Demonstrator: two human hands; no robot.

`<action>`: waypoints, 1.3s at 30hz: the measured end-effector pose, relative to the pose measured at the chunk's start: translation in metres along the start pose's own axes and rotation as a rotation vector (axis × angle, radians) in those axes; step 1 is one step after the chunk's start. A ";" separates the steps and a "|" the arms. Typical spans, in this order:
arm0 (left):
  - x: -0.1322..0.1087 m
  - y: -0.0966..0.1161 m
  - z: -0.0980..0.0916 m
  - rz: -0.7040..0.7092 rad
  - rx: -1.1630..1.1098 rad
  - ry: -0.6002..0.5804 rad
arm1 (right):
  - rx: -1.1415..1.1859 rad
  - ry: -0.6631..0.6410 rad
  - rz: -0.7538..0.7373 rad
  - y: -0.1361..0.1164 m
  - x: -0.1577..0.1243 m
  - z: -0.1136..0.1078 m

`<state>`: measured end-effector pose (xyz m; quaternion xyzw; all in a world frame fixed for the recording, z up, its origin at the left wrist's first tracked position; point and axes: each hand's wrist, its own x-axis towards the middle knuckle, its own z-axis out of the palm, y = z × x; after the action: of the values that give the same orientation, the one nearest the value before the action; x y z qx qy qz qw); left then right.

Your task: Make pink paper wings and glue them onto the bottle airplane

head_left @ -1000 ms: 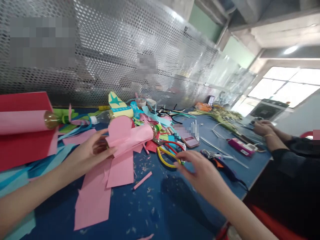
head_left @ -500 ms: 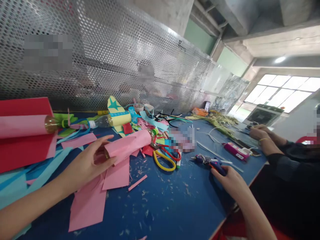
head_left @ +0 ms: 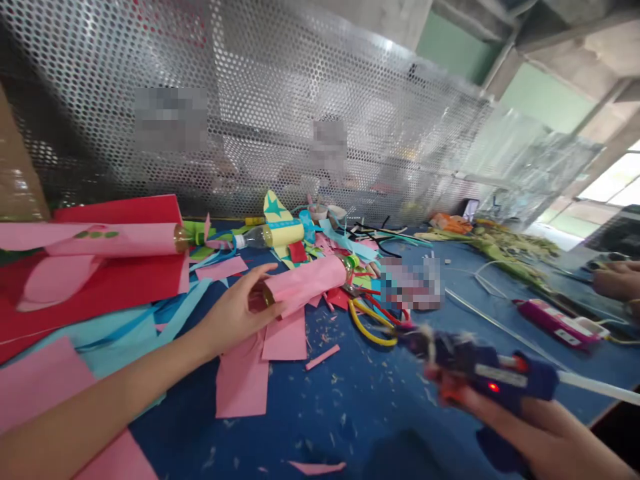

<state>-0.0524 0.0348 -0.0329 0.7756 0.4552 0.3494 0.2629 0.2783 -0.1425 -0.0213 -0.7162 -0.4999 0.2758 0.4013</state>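
Observation:
My left hand (head_left: pixel 240 310) is closed around the lower end of a small plastic bottle (head_left: pixel 307 285) wrapped in pink paper, its green cap pointing right. Under it lie pink paper sheets (head_left: pixel 243 383). At the lower right my right hand (head_left: pixel 545 427) grips a dark blue glue gun (head_left: pixel 495 373) by its handle, with a finger at the orange trigger. The gun is raised off the table, its red light on and a clear glue stick (head_left: pixel 600 387) sticking out behind. Its blurred nozzle points left, near yellow and red-handled scissors (head_left: pixel 370 327).
Left stands another pink-wrapped bottle (head_left: pixel 125 239) on red paper (head_left: pixel 155 283). A yellow-wrapped bottle (head_left: pixel 285 233) with a star lies behind, among paper scraps. A purple power strip (head_left: pixel 555 323) and cable lie at right, near another person's hand (head_left: pixel 620 280). A perforated metal panel (head_left: pixel 280 87) backs the blue table (head_left: pixel 360 407).
My right hand has lifted the glue gun off the table and brought it nearer. The left hand keeps its hold on the pink-wrapped bottle. The view has turned left.

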 end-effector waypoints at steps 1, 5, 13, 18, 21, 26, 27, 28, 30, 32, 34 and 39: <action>0.000 0.000 0.000 0.009 0.017 -0.007 | 0.010 -0.090 -0.045 -0.013 -0.001 0.013; -0.001 0.004 -0.001 0.021 0.068 -0.023 | -0.094 -0.272 -0.322 -0.059 0.005 0.052; 0.000 0.005 -0.002 0.017 0.073 -0.028 | -0.328 -0.357 -0.557 -0.102 0.029 0.082; 0.000 0.004 -0.001 0.015 0.046 -0.015 | -0.301 -0.309 -0.611 -0.109 0.030 0.087; -0.001 0.002 0.000 0.021 0.028 -0.009 | -0.307 -0.325 -0.597 -0.110 0.030 0.086; -0.004 0.001 0.001 0.078 0.053 0.020 | -0.261 -0.348 -0.552 -0.108 0.034 0.087; -0.005 0.001 0.001 0.087 0.048 0.015 | -0.253 -0.354 -0.544 -0.108 0.035 0.088; -0.005 0.001 0.001 0.093 0.041 0.008 | -0.251 -0.360 -0.536 -0.107 0.035 0.088; -0.006 0.002 0.001 0.108 0.026 -0.008 | -0.260 -0.364 -0.532 -0.107 0.035 0.090; -0.006 0.003 0.000 0.133 0.002 -0.022 | -0.268 -0.362 -0.533 -0.108 0.034 0.091; -0.006 0.003 0.000 0.161 -0.024 -0.031 | -0.267 -0.361 -0.537 -0.109 0.033 0.091; -0.006 0.002 0.001 0.182 -0.043 -0.015 | -0.254 -0.367 -0.537 -0.109 0.032 0.093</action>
<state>-0.0525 0.0289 -0.0339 0.8106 0.3731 0.3759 0.2499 0.1612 -0.0657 0.0228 -0.5419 -0.7647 0.2200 0.2706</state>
